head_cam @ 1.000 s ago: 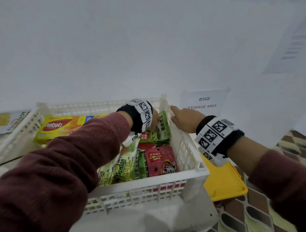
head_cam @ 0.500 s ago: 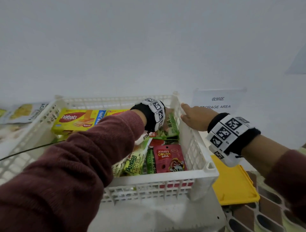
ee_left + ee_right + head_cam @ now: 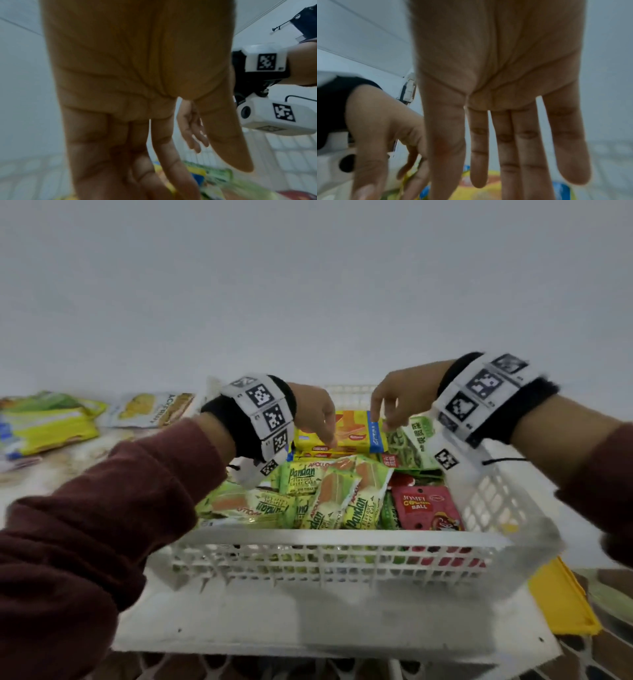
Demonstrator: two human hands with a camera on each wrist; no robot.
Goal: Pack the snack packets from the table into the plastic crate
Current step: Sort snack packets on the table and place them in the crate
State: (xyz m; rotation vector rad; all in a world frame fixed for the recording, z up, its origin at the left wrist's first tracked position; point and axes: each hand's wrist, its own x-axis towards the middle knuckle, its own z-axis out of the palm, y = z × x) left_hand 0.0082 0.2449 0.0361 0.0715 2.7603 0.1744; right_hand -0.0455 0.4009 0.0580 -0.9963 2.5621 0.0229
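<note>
The white plastic crate (image 3: pixel 342 537) holds several packets: a yellow wafer packet (image 3: pixel 346 433) at the back, green Pandan cake packets (image 3: pixel 342 498) in the middle, a red candy packet (image 3: pixel 424 511) and a green pea-snack packet (image 3: pixel 411 446) on the right. My left hand (image 3: pixel 325 436) hangs over the wafer packet's left part, fingertips down at its surface. My right hand (image 3: pixel 383 419) hovers just above the packet's blue end. Both hold nothing. The left wrist view shows straight fingers (image 3: pixel 164 148), and the right wrist view shows spread fingers (image 3: pixel 527 148).
Loose snack packets lie on the table to the left, yellow-green ones (image 3: pixel 44 422) and a pale one (image 3: pixel 150 409). The crate stands on a white board (image 3: pixel 308 621). A yellow board (image 3: pixel 561 601) lies to its right. A plain wall rises close behind.
My left hand has let go of the green packet and moved left over the yellow wafer packet. My right hand has left the crate's right rim and come in over the crate.
</note>
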